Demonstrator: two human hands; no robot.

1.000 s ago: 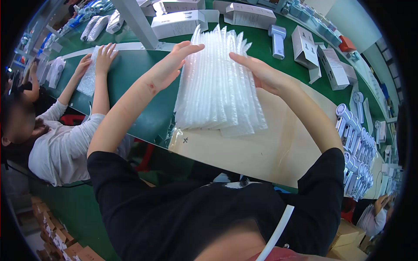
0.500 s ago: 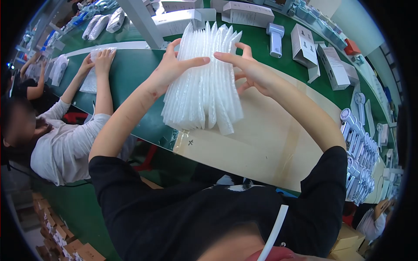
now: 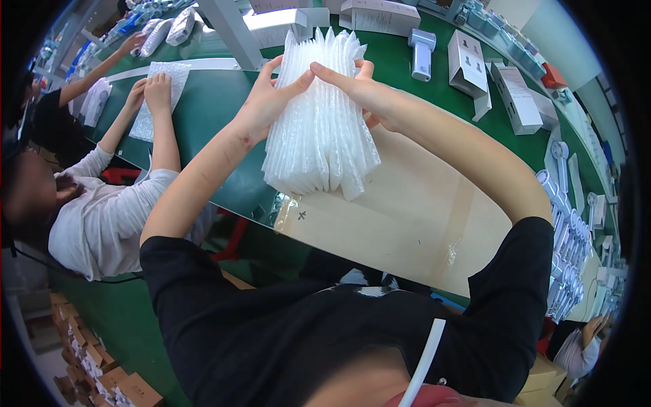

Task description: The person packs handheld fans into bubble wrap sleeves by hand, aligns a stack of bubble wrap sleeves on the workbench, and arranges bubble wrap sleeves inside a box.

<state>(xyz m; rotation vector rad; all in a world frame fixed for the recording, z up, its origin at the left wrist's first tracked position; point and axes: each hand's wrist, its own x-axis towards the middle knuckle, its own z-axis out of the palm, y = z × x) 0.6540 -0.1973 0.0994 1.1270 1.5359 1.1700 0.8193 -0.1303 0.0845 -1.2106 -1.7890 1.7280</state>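
A thick bundle of white bubble-wrap bags (image 3: 322, 136) stands on edge over the cardboard sheet (image 3: 400, 210), its folds fanned out toward me. My left hand (image 3: 266, 95) clasps the bundle's left side, thumb across the front. From the right, my right hand (image 3: 366, 91) grips the same bundle, fingers behind it. The two thumbs nearly meet near the top of the bags. Whether the bundle's lower edge rests on the cardboard is hard to make out.
Beyond the bags lie white printed boxes (image 3: 468, 64) and a pale handheld fan (image 3: 422, 55). Several more such devices (image 3: 566, 251) are heaped at the right. On the left, a co-worker's hands (image 3: 152, 93) press a bubble-wrap sheet (image 3: 163, 115). A metal post (image 3: 230, 30) rises behind.
My right hand has moved left and closed in, squeezing the bundle narrower, and its thumb is now beside my left thumb. The co-worker's bubble wrap now lies spread flatter.
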